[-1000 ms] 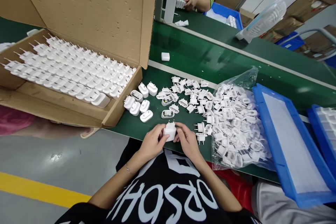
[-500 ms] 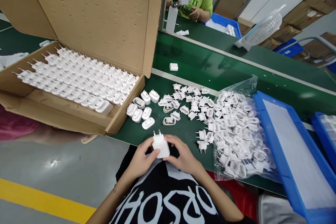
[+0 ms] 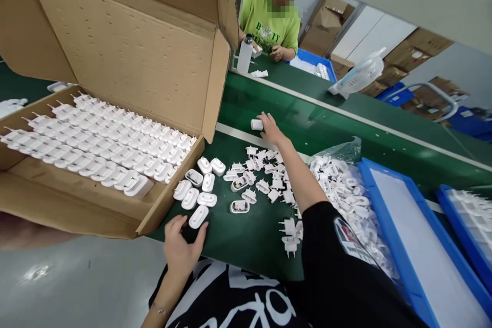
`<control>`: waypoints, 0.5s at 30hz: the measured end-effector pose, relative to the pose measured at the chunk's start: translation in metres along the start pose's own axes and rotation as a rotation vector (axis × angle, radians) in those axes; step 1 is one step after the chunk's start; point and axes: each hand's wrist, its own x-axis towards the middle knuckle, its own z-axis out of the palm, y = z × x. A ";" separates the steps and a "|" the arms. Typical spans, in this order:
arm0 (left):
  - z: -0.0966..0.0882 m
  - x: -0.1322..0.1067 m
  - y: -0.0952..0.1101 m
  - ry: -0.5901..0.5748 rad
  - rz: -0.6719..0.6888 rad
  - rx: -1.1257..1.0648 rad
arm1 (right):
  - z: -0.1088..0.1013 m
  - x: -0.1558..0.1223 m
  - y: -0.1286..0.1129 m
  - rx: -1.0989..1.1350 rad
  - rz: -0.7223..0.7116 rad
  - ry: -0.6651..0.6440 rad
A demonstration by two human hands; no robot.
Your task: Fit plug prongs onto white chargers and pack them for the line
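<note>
My left hand [image 3: 182, 243] is at the table's front edge, thumb and fingers apart. Just beyond its fingertips a white plug charger [image 3: 199, 217] lies on the green table, beside a cluster of similar white chargers [image 3: 190, 198]. My right hand [image 3: 270, 129] is stretched far forward, fingers extended, at the right side of a small white block [image 3: 257, 124]; whether they touch it I cannot tell. Between the hands are two open housings [image 3: 240, 207] showing electronic parts inside. Loose white two-pin plug caps [image 3: 262, 186] are scattered under and beside my right forearm.
At left stands an open cardboard box [image 3: 169, 208] holding rows of white chargers [image 3: 111, 133]. To the right are a clear bag of plug caps [image 3: 346, 184] and blue trays [image 3: 400, 225]. Across the bench are a bottle [image 3: 245, 56], a fan [image 3: 359, 74] and a person in green [image 3: 269, 25].
The charger held in both hands now lies on the table by the cluster, near my left hand. My right hand has moved forward to the white block. The view has tilted up.
</note>
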 end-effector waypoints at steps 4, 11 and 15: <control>-0.009 -0.003 0.001 0.128 0.131 -0.118 | -0.009 0.010 0.001 -0.014 0.014 -0.025; -0.022 0.003 0.042 -0.330 0.503 -0.291 | -0.055 -0.149 -0.072 0.057 -0.111 0.005; 0.006 -0.001 0.066 -0.547 0.618 -0.247 | -0.023 -0.258 -0.137 0.043 -0.026 -0.204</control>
